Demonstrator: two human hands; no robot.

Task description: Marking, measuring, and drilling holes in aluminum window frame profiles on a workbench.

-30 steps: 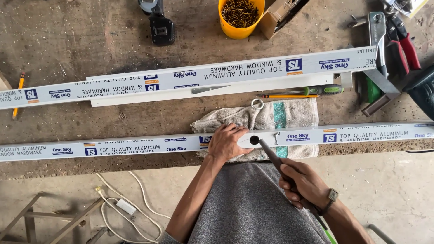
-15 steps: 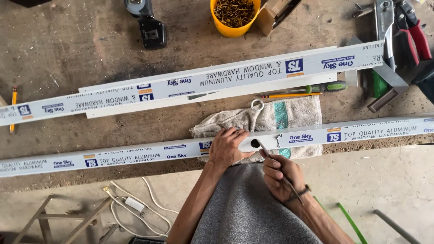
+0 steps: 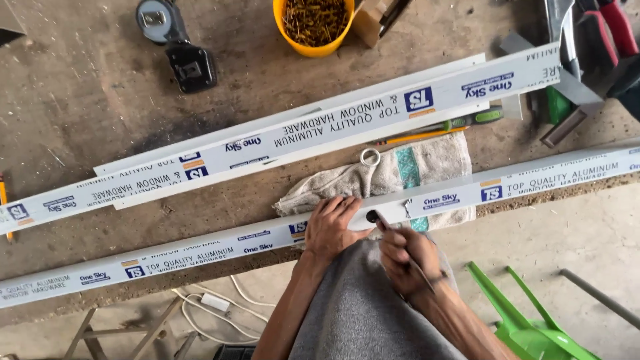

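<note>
two long white aluminium profiles lie across the workbench (image 3: 100,120). the near profile (image 3: 220,250) runs along the bench's front edge; the far profile (image 3: 300,137) lies beyond it, angled, well apart from the hands.

left hand (image 3: 331,230): flat, fingers together and extended, palm pressing down on the near profile just left of a round dark hole (image 3: 371,216) in it. holds nothing.

right hand (image 3: 405,257): closed around a thin dark tool (image 3: 385,223), a file or similar, kind not clear. tool tip sits at the hole. handle end hidden in the fist.

grey-white rag (image 3: 393,172) with a teal stripe lies under the near profile below the hands, touching it. small metal ring (image 3: 370,157) rests on the rag.

beyond the far profile: yellow tub of screws (image 3: 313,27), black power-tool part (image 3: 190,65). green-handled screwdriver (image 3: 467,120) and an orange pencil (image 3: 417,136) lie between the two profiles. red-handled tools (image 3: 617,27) at the bench's right end.

below the bench: green plastic chair (image 3: 527,320), white cable (image 3: 213,303).
</note>
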